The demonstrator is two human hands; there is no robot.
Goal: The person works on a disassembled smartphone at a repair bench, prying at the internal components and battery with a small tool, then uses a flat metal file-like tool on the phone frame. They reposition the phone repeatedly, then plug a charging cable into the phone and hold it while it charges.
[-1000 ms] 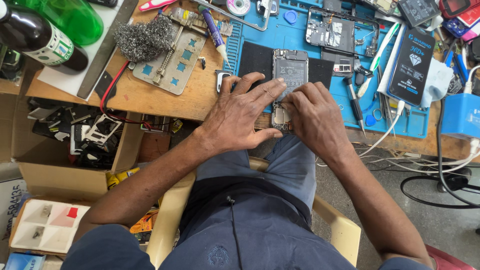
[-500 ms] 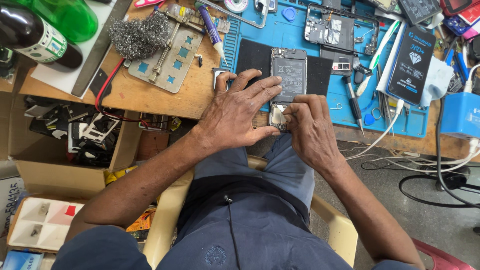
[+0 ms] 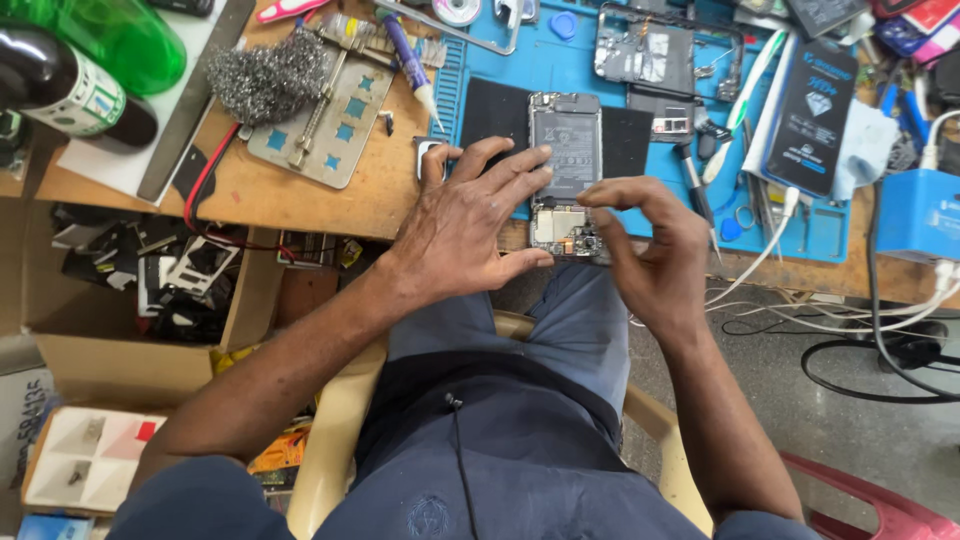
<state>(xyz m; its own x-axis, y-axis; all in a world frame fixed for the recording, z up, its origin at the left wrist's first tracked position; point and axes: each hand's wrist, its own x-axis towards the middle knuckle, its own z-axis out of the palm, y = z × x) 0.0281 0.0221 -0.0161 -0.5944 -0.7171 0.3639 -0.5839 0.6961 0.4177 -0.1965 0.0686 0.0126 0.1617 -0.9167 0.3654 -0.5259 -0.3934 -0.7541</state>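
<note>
Fingers of left hand are pressing flat on the opened phone; right hand is pinching together at 6 o'clock, risking slipping onto delicate parts.

A phone-repair workbench in a small workshop: blue silicone repair mat on a worn wooden table, opened phone with back cover off, metal board-holding jig, steel-wool ball, screwdriver, cardboard box of scrap parts.
</note>
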